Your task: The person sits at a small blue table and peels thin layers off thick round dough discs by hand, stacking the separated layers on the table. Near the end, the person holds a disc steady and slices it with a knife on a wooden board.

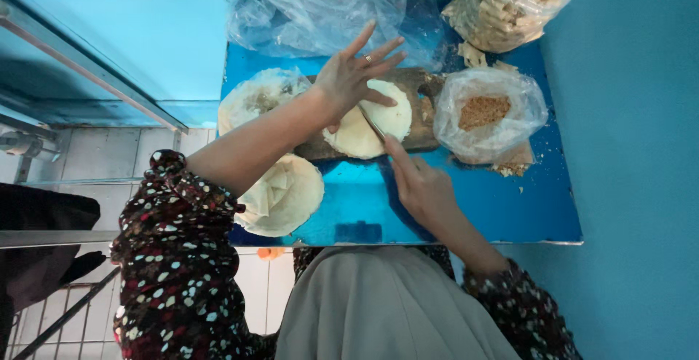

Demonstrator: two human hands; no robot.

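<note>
closest to the lens, a grey fabric lap (386, 309) and 2 dark sleeves dotted with white and red (178, 258) frame the view. beyond them sits a glossy blue metal tabletop (466, 207). on it lies a dark wooden cutting board (415, 105), carrying a pale round flat wrapper sheet (368, 123).

left hand (353, 76) is spread wide, fingers fanned, palm pressing down on the pale sheet's upper edge. right hand (422, 185) is closed around a thin metal knife (375, 123), index finger laid along it, the blade lying across the sheet. by the look of it, the cut through the sheet is in progress; i cannot tell how far the blade has gone. finishing it would call for steady downward pressure while the left hand pins the sheet flat.

2 more stacks of pale round wrappers (280, 192) lie to the left. a clear plastic bag of brown crumbs (484, 112) stands to the right, just beside the board.
</note>
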